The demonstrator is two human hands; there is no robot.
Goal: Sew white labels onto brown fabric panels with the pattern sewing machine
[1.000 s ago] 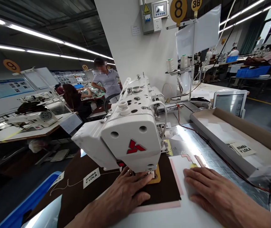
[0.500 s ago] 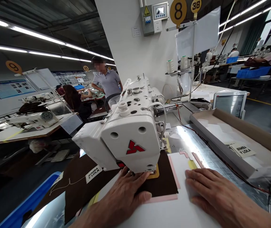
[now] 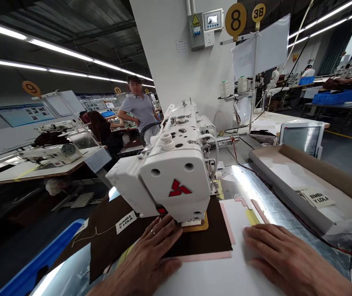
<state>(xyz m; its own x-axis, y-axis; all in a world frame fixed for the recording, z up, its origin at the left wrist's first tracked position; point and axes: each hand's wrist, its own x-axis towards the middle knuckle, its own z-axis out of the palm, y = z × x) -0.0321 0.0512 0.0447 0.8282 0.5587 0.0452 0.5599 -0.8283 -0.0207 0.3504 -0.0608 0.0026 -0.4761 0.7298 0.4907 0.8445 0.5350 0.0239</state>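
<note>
A white sewing machine (image 3: 176, 176) with a red logo stands over a dark brown fabric panel (image 3: 200, 238). My left hand (image 3: 151, 255) lies flat on the brown fabric just below the machine head, fingers spread near a tan patch (image 3: 199, 226). My right hand (image 3: 274, 255) presses flat on a white template sheet (image 3: 234, 222) with a pink edge, to the right of the fabric. A white "BIMBA Y LOLA" label (image 3: 125, 222) is sewn to the fabric at the left. Neither hand grips anything.
A long cardboard box (image 3: 311, 181) with white pieces and a label lies at the right. A small screen (image 3: 300, 137) stands behind it. A blue bin (image 3: 40, 263) sits at the lower left. Other people work at tables in the background.
The brown fabric and white template have slid a little to the left under the machine. My left hand has shifted left with it, and the camera has turned slightly.
</note>
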